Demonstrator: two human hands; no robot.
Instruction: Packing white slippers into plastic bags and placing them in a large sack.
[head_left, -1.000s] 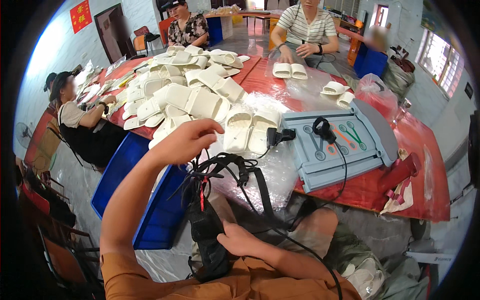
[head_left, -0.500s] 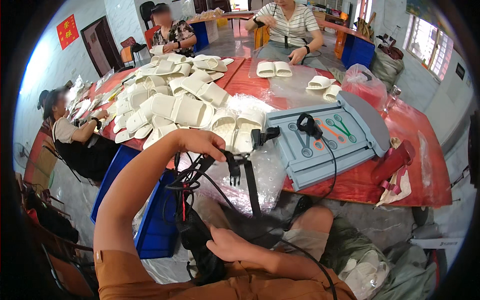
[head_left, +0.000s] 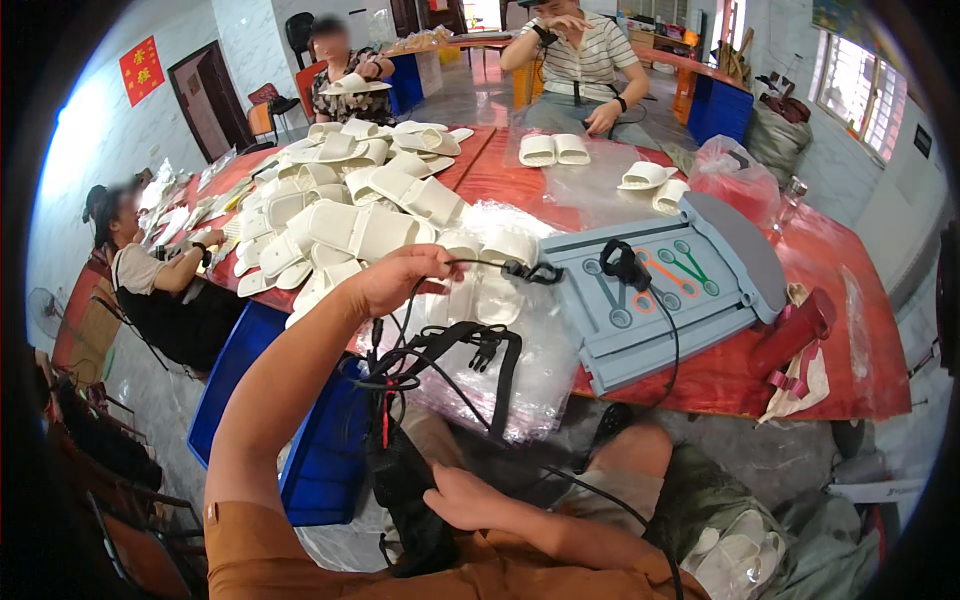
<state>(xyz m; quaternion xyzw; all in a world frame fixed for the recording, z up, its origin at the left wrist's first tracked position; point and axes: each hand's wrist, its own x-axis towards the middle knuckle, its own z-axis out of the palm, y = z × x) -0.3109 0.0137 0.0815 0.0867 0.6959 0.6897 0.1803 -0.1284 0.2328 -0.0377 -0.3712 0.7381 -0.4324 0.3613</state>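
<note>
My left hand [head_left: 405,280] is raised over the near table edge, pinching a thin black cable [head_left: 478,262]. To the right this cable meets a small black strapped device [head_left: 535,272] beside the slippers. Below hangs a black strap with a plastic buckle [head_left: 485,350], next to a bundle of black cables [head_left: 395,378]. My right hand [head_left: 465,498] is closed on the side of a black pouch [head_left: 400,475] at my lap; its fingertips are partly hidden. A cream pair of slippers [head_left: 508,248] lies on clear plastic bags [head_left: 470,395] in front of me.
A large pile of cream slippers [head_left: 350,225] covers the left of the red table [head_left: 850,370]. At right lies a grey-blue plastic panel [head_left: 600,345] with a black strapped device [head_left: 625,262]. A blue crate [head_left: 325,470] stands below. Three people sit around the table.
My left hand has let go of the buckled strap and now holds a thin cable slightly higher up. The strap hangs lower. A person across the table has lifted a slipper.
</note>
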